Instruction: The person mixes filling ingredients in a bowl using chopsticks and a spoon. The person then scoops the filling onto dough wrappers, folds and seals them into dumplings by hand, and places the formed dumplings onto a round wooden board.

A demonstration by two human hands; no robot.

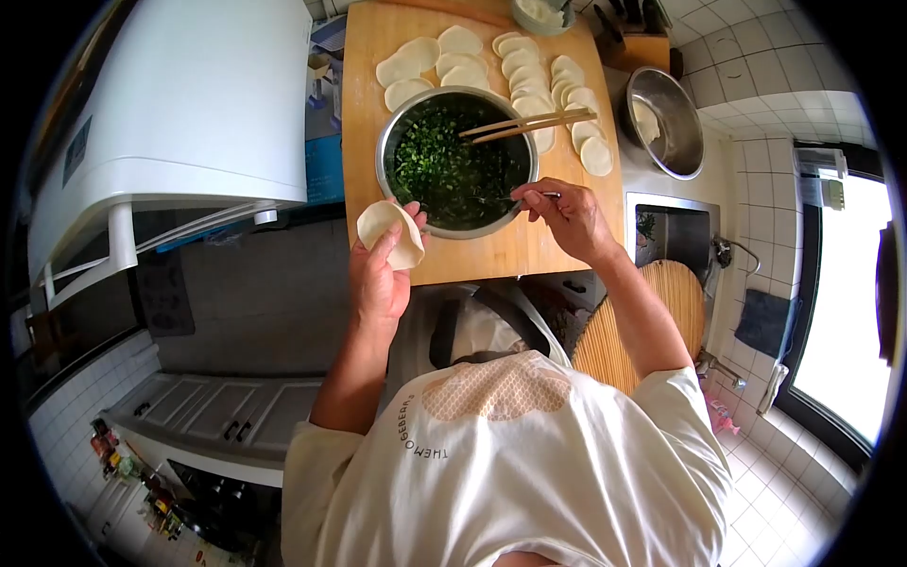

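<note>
A round dough wrapper (391, 234) lies in my left hand (380, 276), held by the thumb and fingers at the front left of a steel bowl (385, 180). Chopped greens (435, 156) fill the bowl. My right hand (570, 215) pinches the handle of a metal utensil (540, 195) over the bowl's right rim; its other end reaches into the greens and is hard to make out. Wooden chopsticks (529, 125) rest across the bowl's right rim. Behind and beside the bowl, flat dough wrappers (461, 68) lie in overlapping groups on the wooden board (365, 123).
Right of the board stands a second steel bowl (675, 128) with some dough inside. A small bowl (543, 15) is at the back edge. A sink (685, 222), a round slatted wooden lid (642, 326) and a knife block (638, 52) are on the right.
</note>
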